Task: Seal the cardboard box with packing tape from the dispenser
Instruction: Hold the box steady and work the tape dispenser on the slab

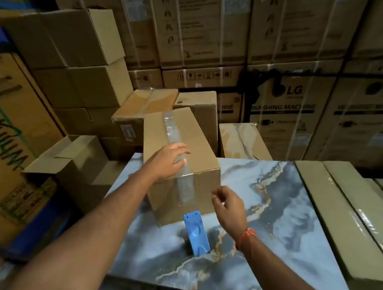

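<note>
Cardboard box [192, 142]: its far end and underside are out of sight, and the left hand [169, 161] covers part of the clear tape strip [173, 132] along the top seam. Where that strip ends on the near face is lost in glare. Blue dispenser [196, 233]: seen edge-on; its tape roll and blade cannot be made out. Right hand [229, 206]: fingers curled, the fingertips blurred, so whether anything is pinched between them cannot be told. Both forearms are cut off by the lower edge. Marbled worktop [276, 207]: its near edge runs out of view. Printing on the stacked cartons [203, 28] behind is mostly too blurred to read.
</note>
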Demonstrator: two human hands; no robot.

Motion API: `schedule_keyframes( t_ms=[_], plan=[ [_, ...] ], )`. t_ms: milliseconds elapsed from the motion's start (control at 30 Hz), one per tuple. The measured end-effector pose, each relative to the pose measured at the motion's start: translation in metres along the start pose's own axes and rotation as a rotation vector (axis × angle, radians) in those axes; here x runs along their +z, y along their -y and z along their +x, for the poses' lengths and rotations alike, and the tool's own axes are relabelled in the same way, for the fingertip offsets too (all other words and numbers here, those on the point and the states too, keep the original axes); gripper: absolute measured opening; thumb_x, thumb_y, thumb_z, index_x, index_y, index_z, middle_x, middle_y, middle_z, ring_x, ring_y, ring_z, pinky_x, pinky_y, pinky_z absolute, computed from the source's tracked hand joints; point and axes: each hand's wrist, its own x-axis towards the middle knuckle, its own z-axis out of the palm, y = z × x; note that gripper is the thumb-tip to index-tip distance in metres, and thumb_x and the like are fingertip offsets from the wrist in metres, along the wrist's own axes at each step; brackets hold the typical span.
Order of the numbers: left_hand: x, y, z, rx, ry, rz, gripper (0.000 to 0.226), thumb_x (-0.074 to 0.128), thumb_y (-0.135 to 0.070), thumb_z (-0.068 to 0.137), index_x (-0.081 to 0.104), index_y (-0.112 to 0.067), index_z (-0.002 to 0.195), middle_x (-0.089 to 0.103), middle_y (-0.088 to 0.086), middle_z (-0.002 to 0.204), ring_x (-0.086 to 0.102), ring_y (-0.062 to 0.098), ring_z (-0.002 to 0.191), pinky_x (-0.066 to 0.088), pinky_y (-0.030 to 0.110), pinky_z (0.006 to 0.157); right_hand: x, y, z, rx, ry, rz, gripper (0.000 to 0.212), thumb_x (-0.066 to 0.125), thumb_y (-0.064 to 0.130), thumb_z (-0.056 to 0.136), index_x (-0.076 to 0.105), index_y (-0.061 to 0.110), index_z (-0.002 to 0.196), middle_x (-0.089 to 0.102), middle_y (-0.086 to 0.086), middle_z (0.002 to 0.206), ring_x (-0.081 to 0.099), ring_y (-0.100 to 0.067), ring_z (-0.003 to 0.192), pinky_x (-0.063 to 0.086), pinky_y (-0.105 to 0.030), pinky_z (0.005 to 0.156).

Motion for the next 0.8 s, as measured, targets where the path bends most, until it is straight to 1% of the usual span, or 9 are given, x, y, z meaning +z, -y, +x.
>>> schedule_keyframes(
  t_ms=[100, 233, 333, 400, 500, 567, 600, 700, 800],
  plan=[
    [0.010, 0.018, 0.012, -0.001, 0.080, -0.019, 0.039, 0.056, -0.035, 0.102, 0.059, -0.029, 0.141, 0.049, 0.001, 0.155, 0.045, 0.020, 0.143, 0.035, 0.038, 0.116, 0.018, -0.017, -0.013, 0.044, 0.034, -0.038, 0.009, 0.062, 0.013, 0.087, 0.066, 0.018, 0.094, 0.067, 0.001, 0.085, 0.062, -0.015, 0.079, 0.044, -0.025, 0.071],
    [0.026, 0.040, 0.025, 0.015, 0.257, -0.033, 0.049, 0.054, -0.040, 0.102, 0.051, -0.031, 0.150, 0.039, 0.001, 0.163, 0.037, 0.022, 0.149, 0.030, 0.041, 0.119, 0.043, -0.037, -0.033, 0.139, 0.097, -0.037, 0.010, 0.064, 0.020, 0.086, 0.059, 0.024, 0.092, 0.065, 0.003, 0.091, 0.062, -0.015, 0.085, 0.049, -0.028, 0.076],
    [0.037, 0.055, 0.035, 0.064, 0.281, -0.006, 0.060, 0.043, -0.054, 0.100, 0.037, -0.037, 0.157, 0.027, -0.001, 0.169, 0.025, 0.024, 0.154, 0.025, 0.046, 0.124, 0.058, -0.045, -0.044, 0.191, 0.164, -0.063, 0.016, 0.066, 0.022, 0.087, 0.055, 0.023, 0.100, 0.061, 0.002, 0.102, 0.058, -0.015, 0.093, 0.044, -0.018, 0.075],
    [0.042, 0.061, 0.043, 0.100, 0.264, 0.046, 0.064, 0.033, -0.059, 0.098, 0.030, -0.041, 0.159, 0.022, -0.003, 0.171, 0.019, 0.022, 0.157, 0.021, 0.047, 0.126, 0.064, -0.047, -0.049, 0.197, 0.180, -0.095, 0.019, 0.066, 0.024, 0.087, 0.053, 0.022, 0.100, 0.059, 0.003, 0.100, 0.056, -0.013, 0.093, 0.038, -0.011, 0.071],
    [0.048, 0.064, 0.052, 0.145, 0.244, 0.070, 0.062, 0.031, -0.059, 0.101, 0.025, -0.041, 0.160, 0.016, -0.005, 0.173, 0.012, 0.019, 0.159, 0.013, 0.048, 0.127, 0.068, -0.053, -0.055, 0.201, 0.200, -0.062, 0.019, 0.066, 0.025, 0.087, 0.049, 0.020, 0.095, 0.057, -0.001, 0.095, 0.056, -0.017, 0.089, 0.041, -0.015, 0.070],
    [0.052, 0.067, 0.054, 0.163, 0.255, 0.058, 0.062, 0.030, -0.059, 0.102, 0.022, -0.042, 0.161, 0.012, -0.006, 0.174, 0.008, 0.018, 0.160, 0.009, 0.049, 0.127, 0.070, -0.057, -0.062, 0.211, 0.200, -0.049, 0.021, 0.064, 0.026, 0.087, 0.047, 0.019, 0.097, 0.058, -0.004, 0.095, 0.058, -0.020, 0.090, 0.045, -0.024, 0.073],
    [0.054, 0.069, 0.054, 0.164, 0.264, 0.050, 0.060, 0.030, -0.058, 0.104, 0.021, -0.042, 0.161, 0.010, -0.006, 0.174, 0.006, 0.017, 0.160, 0.007, 0.048, 0.127, 0.070, -0.057, -0.066, 0.208, 0.200, -0.059, 0.021, 0.063, 0.028, 0.088, 0.046, 0.019, 0.098, 0.058, -0.002, 0.095, 0.059, -0.018, 0.090, 0.045, -0.024, 0.074],
    [0.057, 0.070, 0.053, 0.167, 0.264, 0.025, 0.058, 0.033, -0.054, 0.105, 0.021, -0.041, 0.161, 0.010, -0.007, 0.174, 0.005, 0.016, 0.160, 0.006, 0.047, 0.127, 0.074, -0.058, -0.076, 0.209, 0.206, -0.060, 0.020, 0.062, 0.025, 0.092, 0.046, 0.016, 0.102, 0.056, 0.011, 0.090, 0.056, 0.003, 0.081, 0.042, -0.013, 0.068],
    [0.057, 0.072, 0.051, 0.173, 0.252, 0.022, 0.058, 0.031, -0.054, 0.105, 0.021, -0.041, 0.161, 0.010, -0.007, 0.174, 0.005, 0.016, 0.160, 0.006, 0.048, 0.128, 0.078, -0.057, -0.081, 0.242, 0.188, -0.035, 0.015, 0.061, 0.018, 0.096, 0.047, 0.015, 0.100, 0.058, 0.015, 0.091, 0.058, 0.010, 0.085, 0.044, -0.012, 0.066]
  ],
)
